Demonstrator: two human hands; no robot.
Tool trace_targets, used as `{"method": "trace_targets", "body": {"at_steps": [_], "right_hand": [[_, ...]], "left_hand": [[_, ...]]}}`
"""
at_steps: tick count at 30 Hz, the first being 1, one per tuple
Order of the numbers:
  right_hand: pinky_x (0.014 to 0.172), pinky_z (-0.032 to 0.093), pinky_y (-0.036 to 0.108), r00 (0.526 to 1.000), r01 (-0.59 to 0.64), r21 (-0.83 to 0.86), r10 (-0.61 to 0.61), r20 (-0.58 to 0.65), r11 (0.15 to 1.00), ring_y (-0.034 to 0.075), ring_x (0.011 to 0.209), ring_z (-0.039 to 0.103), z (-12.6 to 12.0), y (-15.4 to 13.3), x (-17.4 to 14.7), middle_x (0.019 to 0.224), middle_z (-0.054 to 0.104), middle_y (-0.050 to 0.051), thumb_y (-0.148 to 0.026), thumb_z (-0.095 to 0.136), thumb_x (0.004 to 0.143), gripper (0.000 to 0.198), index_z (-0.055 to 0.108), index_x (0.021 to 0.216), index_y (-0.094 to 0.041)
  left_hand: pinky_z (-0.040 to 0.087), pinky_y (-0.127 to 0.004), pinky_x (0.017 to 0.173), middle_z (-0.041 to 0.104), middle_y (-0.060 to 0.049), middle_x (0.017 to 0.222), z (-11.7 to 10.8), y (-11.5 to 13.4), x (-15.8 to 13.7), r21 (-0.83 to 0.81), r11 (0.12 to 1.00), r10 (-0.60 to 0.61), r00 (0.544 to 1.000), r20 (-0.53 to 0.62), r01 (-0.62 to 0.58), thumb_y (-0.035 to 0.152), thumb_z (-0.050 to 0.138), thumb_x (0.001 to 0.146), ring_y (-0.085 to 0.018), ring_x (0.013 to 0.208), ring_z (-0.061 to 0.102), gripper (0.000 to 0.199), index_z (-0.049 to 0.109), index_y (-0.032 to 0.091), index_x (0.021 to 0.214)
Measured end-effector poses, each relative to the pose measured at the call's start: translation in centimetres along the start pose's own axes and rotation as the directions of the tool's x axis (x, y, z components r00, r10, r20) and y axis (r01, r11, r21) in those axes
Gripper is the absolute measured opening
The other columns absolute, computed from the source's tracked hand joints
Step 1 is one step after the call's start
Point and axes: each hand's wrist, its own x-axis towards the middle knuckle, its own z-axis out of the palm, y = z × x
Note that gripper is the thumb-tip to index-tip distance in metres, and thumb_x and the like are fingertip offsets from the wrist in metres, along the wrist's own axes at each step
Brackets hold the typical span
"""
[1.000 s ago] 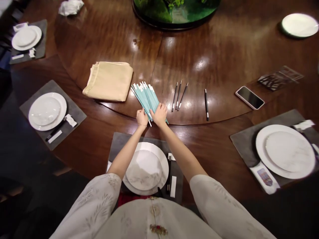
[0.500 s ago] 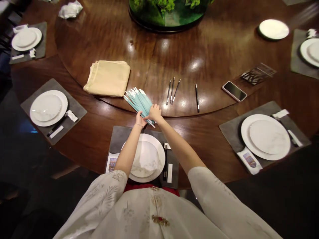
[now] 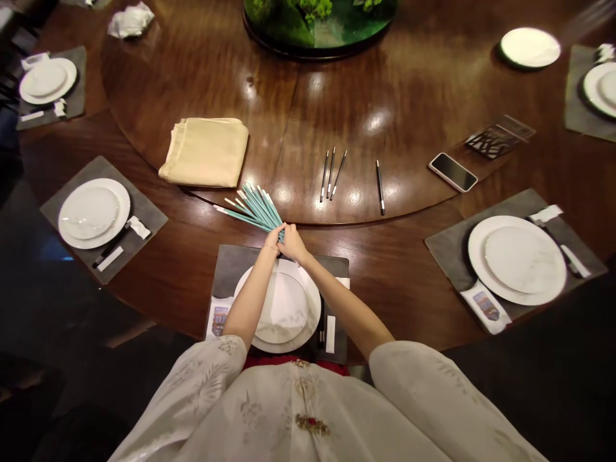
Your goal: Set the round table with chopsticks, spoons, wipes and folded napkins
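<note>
A bundle of turquoise chopsticks [image 3: 262,208] with white tips fans out above the table's near edge. Both my left hand [image 3: 273,239] and my right hand [image 3: 291,244] are closed around its lower end, pressed together. A few sticks splay to the left, apart from the rest. Right under my forearms lies a place setting with a white plate [image 3: 282,308] on a grey placemat [image 3: 226,263]. Beyond my hands, three black chopsticks [image 3: 331,174] lie side by side, and a single black chopstick [image 3: 380,187] lies farther right.
A folded yellow cloth [image 3: 206,153] lies on the turntable at left. To the right are a phone [image 3: 453,172], a clear holder [image 3: 498,141] and a white dish [image 3: 529,48]. A green planted centrepiece [image 3: 320,29] stands at the back. Plates [image 3: 94,213] flank me on placemats.
The chopstick bundle has been drawn closer to me and lifted, its far ends now spread wider. My right hand has moved from lying over the sticks to wrapping their lower end.
</note>
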Motion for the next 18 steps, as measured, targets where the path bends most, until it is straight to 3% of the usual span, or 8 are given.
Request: {"method": "trace_targets", "body": {"at_steps": [3,6,8,11,13,15,18], "right_hand": [[0.100,0.039,0.039,1.000,0.007,0.043,-0.007,0.014,0.999,0.026,0.119,0.044,0.9,-0.3,-1.6,0.128,0.041,0.024,-0.014,0.036,0.085,0.051,0.033,0.134,0.000],[0.105,0.034,0.040,0.993,0.111,0.068,-0.108,-0.045,0.992,0.026,0.126,0.038,0.4,-0.6,-3.5,0.132,0.038,0.026,-0.013,0.036,0.085,0.052,0.034,0.134,0.003],[0.106,0.034,0.040,0.975,0.220,0.105,-0.216,-0.045,0.970,0.026,0.127,0.038,-1.1,-0.4,-5.2,0.132,0.039,0.025,-0.017,0.043,0.083,0.055,0.035,0.135,0.000],[0.100,0.041,0.039,0.944,0.318,0.230,-0.330,0.013,0.920,0.024,0.115,0.049,-4.4,-0.3,-8.2,0.122,0.050,0.017,-0.028,0.055,0.080,0.051,0.049,0.128,-0.010],[0.093,0.046,0.037,0.959,0.278,0.354,-0.281,-0.043,0.893,0.022,0.107,0.054,-6.8,-0.8,-10.2,0.116,0.054,0.012,-0.035,0.058,0.079,0.047,0.054,0.123,-0.017],[0.089,0.048,0.035,0.970,0.242,0.496,-0.203,-0.132,0.834,0.020,0.106,0.055,-8.9,-2.3,-12.0,0.120,0.053,0.011,-0.040,0.058,0.079,0.056,0.046,0.131,-0.021],[0.084,0.050,0.032,0.960,0.280,0.663,-0.216,-0.180,0.694,0.018,0.105,0.056,-10.9,-5.4,-14.1,0.127,0.049,0.010,-0.046,0.057,0.080,0.072,0.026,0.142,-0.026]], "left_hand": [[0.049,-0.024,0.073,0.059,0.002,0.053,0.0,-0.8,-0.9,0.010,0.997,0.081,0.994,-0.079,-0.080,0.016,0.074,0.058,-0.013,0.063,0.062,0.016,0.059,0.013,0.063],[0.048,-0.022,0.069,0.060,0.003,0.054,0.3,-1.0,-2.5,0.024,0.987,0.160,0.981,-0.109,-0.159,0.012,0.071,0.057,-0.010,0.059,0.059,0.014,0.058,0.013,0.060],[0.047,-0.021,0.067,0.061,0.002,0.057,0.4,-0.8,-4.3,0.029,0.979,0.205,0.975,-0.089,-0.203,0.011,0.070,0.057,-0.010,0.060,0.060,0.012,0.059,0.012,0.061],[0.046,-0.021,0.061,0.060,0.001,0.056,0.0,-0.6,-8.0,0.046,0.963,0.268,0.963,-0.031,-0.266,0.015,0.071,0.060,-0.010,0.057,0.058,0.013,0.058,0.013,0.061],[0.043,-0.020,0.056,0.055,0.003,0.052,-0.8,-1.0,-11.3,0.117,0.932,0.336,0.939,0.066,-0.342,0.020,0.071,0.062,-0.008,0.051,0.053,0.017,0.055,0.015,0.060],[0.041,-0.020,0.055,0.051,0.004,0.050,-2.3,-2.1,-15.2,0.227,0.883,0.361,0.903,0.235,-0.412,0.025,0.073,0.063,-0.008,0.049,0.049,0.021,0.054,0.016,0.062],[0.040,-0.022,0.054,0.052,0.003,0.052,-5.5,-4.8,-21.1,0.383,0.841,0.182,0.866,0.465,-0.382,0.030,0.076,0.060,-0.009,0.049,0.049,0.025,0.056,0.015,0.068]]}}
